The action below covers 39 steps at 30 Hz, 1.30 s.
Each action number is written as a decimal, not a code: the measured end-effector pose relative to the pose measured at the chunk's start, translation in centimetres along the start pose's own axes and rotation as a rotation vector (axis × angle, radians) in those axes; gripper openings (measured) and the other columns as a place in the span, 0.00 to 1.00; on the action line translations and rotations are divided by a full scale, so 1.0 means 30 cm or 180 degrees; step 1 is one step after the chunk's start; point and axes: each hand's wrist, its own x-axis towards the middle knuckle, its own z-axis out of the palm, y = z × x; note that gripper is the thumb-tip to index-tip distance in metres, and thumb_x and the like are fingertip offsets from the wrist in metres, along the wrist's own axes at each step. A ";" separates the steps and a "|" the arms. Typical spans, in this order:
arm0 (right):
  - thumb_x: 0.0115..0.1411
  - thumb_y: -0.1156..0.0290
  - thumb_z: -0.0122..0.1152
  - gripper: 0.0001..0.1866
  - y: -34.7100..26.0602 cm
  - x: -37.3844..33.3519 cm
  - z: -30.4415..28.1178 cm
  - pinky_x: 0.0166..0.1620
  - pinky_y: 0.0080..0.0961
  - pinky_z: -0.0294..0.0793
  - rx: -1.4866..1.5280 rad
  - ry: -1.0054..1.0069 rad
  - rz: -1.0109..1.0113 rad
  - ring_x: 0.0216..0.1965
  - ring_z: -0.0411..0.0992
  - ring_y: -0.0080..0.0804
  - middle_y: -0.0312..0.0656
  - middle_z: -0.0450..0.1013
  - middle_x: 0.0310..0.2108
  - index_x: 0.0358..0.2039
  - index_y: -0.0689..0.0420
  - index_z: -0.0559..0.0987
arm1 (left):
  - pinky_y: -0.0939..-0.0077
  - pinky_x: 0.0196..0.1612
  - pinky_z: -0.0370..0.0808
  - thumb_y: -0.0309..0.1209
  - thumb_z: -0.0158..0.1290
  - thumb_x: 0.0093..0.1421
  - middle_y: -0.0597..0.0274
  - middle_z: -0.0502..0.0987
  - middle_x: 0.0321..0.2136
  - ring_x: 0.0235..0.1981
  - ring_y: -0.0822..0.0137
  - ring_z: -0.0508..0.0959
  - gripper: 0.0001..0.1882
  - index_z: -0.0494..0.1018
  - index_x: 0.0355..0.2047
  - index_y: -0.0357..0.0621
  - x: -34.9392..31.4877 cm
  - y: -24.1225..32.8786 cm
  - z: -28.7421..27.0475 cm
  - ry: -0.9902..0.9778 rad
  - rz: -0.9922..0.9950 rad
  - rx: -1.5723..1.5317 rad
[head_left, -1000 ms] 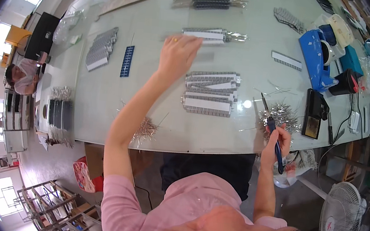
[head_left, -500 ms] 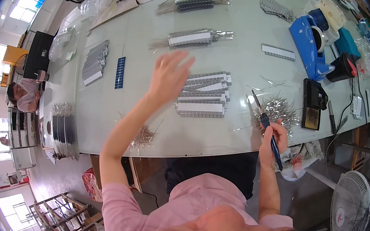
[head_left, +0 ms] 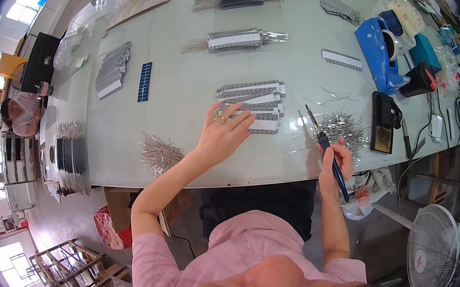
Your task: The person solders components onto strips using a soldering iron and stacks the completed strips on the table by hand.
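Note:
My left hand (head_left: 223, 136) lies over the near part of a stack of grey strips with white bands (head_left: 251, 92), its fingers spread and touching the nearest strips. Part of that stack is hidden beneath the fingers. In my right hand (head_left: 330, 175) is a dark blue soldering iron (head_left: 323, 139), its thin tip pointing up and away to the left. Just beyond that hand lies a heap of thin silvery wire pieces (head_left: 346, 128). A second wire heap (head_left: 159, 155) sits by my left forearm. Left of the stack is a narrow dark blue strip (head_left: 144, 81) with a wire at its far end.
Farther back lie two wired strip bundles (head_left: 235, 41). A blue tape dispenser (head_left: 377, 55), a black soldering stand (head_left: 381, 124) and a dark cup (head_left: 418, 81) stand at the right. More grey strips (head_left: 113, 71) lie at the left. A white fan (head_left: 432, 254) stands beside the table.
My left hand has come down and nearer from beyond the stack onto its near strips. My right hand still holds the soldering iron in about the same place. The view has shifted slightly.

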 end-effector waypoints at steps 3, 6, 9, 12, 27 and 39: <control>0.63 0.77 0.55 0.03 -0.010 -0.006 -0.007 0.70 0.40 0.49 -0.0027 0.0052 0.0134 0.35 0.78 0.24 0.44 0.79 0.31 0.37 0.61 0.72 | 0.50 0.62 0.56 0.34 0.61 0.55 0.67 0.78 0.48 0.56 0.63 0.73 0.21 0.75 0.49 0.49 -0.009 0.014 0.003 0.0227 0.0130 0.0239; 0.63 0.77 0.55 0.03 -0.012 -0.036 -0.019 0.70 0.40 0.49 0.0087 0.0210 0.0294 0.35 0.78 0.24 0.44 0.79 0.31 0.37 0.61 0.72 | 0.52 0.61 0.60 0.33 0.62 0.54 0.66 0.78 0.46 0.54 0.64 0.74 0.21 0.75 0.49 0.49 -0.047 0.057 -0.023 0.0267 0.0200 0.0392; 0.63 0.77 0.56 0.04 -0.020 -0.062 -0.061 0.70 0.41 0.50 -0.0160 -0.0039 -0.0029 0.35 0.78 0.25 0.44 0.79 0.31 0.38 0.61 0.72 | 0.53 0.60 0.60 0.34 0.60 0.55 0.65 0.77 0.48 0.54 0.64 0.74 0.22 0.74 0.51 0.49 -0.113 0.125 -0.042 0.0027 0.0195 0.0294; 0.60 0.79 0.58 0.03 -0.079 -0.076 -0.083 0.66 0.39 0.59 -0.0229 -0.0107 0.0032 0.31 0.75 0.21 0.39 0.78 0.28 0.35 0.61 0.75 | 0.53 0.61 0.60 0.35 0.60 0.55 0.64 0.72 0.55 0.59 0.64 0.69 0.24 0.72 0.53 0.51 -0.164 0.181 -0.054 -0.0269 -0.0074 -0.0047; 0.51 0.79 0.65 0.05 -0.149 -0.083 -0.138 0.57 0.44 0.73 -0.0714 -0.0925 -0.0160 0.27 0.78 0.33 0.40 0.78 0.25 0.27 0.58 0.77 | 0.51 0.61 0.57 0.42 0.62 0.52 0.60 0.67 0.60 0.61 0.60 0.66 0.32 0.70 0.57 0.50 -0.217 0.257 -0.005 -0.0463 -0.0369 -0.0329; 0.60 0.79 0.57 0.04 -0.133 -0.086 -0.143 0.67 0.39 0.57 -0.0212 -0.1012 0.0704 0.25 0.77 0.22 0.38 0.76 0.24 0.30 0.61 0.71 | 0.52 0.61 0.56 0.42 0.61 0.53 0.59 0.66 0.61 0.61 0.60 0.65 0.31 0.71 0.57 0.50 -0.188 0.277 0.012 -0.0469 -0.0296 -0.0387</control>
